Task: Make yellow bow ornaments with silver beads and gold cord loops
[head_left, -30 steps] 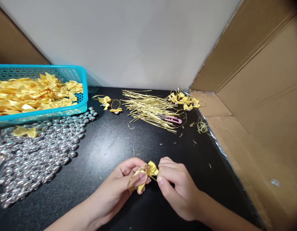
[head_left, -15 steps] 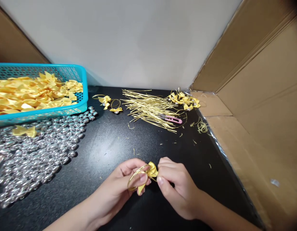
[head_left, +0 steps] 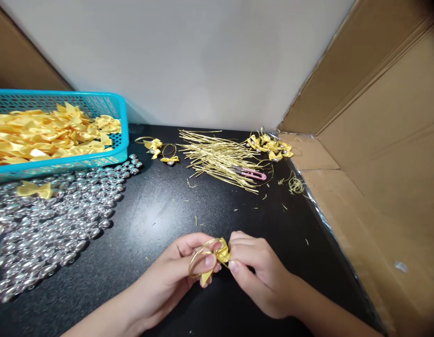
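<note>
My left hand pinches a yellow ribbon bow between thumb and fingers, low in the middle of the view. A loop of gold cord rises from the bow and curves over that thumb. Close against the bow's right side, my right hand is closed, thumb pressed to the curled index finger. A short stretch of the gold cord runs from the bow to its fingertips, where the end is hidden. Whether a silver bead sits on the bow is covered by the fingers.
A turquoise basket of yellow bows stands at the back left, with many silver beads before it. Gold cord lengths and a pink-handled cutter lie at the back. Finished-looking bows cluster by the cardboard wall.
Both hands stay nearly in place. The bow has turned slightly and the cord loop has shifted a little to the right; my right hand has edged closer to the bow.
</note>
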Demonstrator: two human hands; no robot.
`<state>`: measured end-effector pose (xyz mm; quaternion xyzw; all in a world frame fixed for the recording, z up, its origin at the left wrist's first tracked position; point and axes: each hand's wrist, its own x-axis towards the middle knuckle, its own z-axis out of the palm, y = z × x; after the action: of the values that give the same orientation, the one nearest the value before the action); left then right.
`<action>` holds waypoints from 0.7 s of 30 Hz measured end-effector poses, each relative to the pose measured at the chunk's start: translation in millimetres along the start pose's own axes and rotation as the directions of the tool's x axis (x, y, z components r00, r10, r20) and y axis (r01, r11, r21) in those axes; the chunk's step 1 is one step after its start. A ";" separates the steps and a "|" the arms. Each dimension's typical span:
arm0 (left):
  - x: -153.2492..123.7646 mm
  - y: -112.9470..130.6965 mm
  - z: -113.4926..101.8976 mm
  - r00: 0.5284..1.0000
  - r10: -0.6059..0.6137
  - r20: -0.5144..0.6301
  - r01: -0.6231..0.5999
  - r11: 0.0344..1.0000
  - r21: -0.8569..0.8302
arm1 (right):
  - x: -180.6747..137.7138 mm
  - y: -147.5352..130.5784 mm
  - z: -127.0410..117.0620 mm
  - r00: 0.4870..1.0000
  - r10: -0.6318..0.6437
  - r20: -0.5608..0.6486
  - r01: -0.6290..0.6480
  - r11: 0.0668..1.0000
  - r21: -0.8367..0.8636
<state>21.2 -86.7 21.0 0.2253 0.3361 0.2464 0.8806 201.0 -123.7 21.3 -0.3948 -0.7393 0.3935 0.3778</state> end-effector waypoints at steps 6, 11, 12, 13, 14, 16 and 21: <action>-0.8 -1.5 1.0 0.999 -0.035 0.003 0.035 0.999 0.003 | 0.4 -1.7 0.4 1.000 0.003 0.026 -0.004 1.000 0.023; 0.3 -1.8 1.9 0.999 -0.042 0.013 0.042 0.999 0.019 | -0.8 -1.0 0.5 1.000 -0.011 0.026 0.010 0.999 0.043; 0.2 -1.4 2.3 0.999 -0.045 0.011 0.045 0.999 0.021 | -1.0 -0.8 0.5 1.000 -0.014 0.024 0.013 0.999 0.049; -0.1 -1.0 2.5 0.999 -0.045 0.006 0.044 0.999 0.021 | -1.3 -0.4 0.4 1.000 -0.016 0.026 0.014 0.999 0.052; -0.5 -0.5 2.5 0.999 -0.043 0.003 0.043 0.999 0.021 | -1.5 -0.1 0.3 0.999 -0.016 0.030 0.014 0.999 0.052; -1.5 0.2 1.9 0.999 -0.037 -0.004 0.037 0.999 0.023 | -1.8 0.8 0.0 0.999 -0.012 0.045 0.010 0.999 0.038; -3.0 1.3 -1.1 0.999 -0.040 -0.002 0.040 0.999 0.032 | -1.5 3.0 -0.5 0.997 -0.010 0.071 0.008 1.000 0.025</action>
<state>18.1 -87.2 22.4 0.2324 0.3448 0.2237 0.8815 202.9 -123.7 18.6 -0.3725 -0.7492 0.4147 0.3578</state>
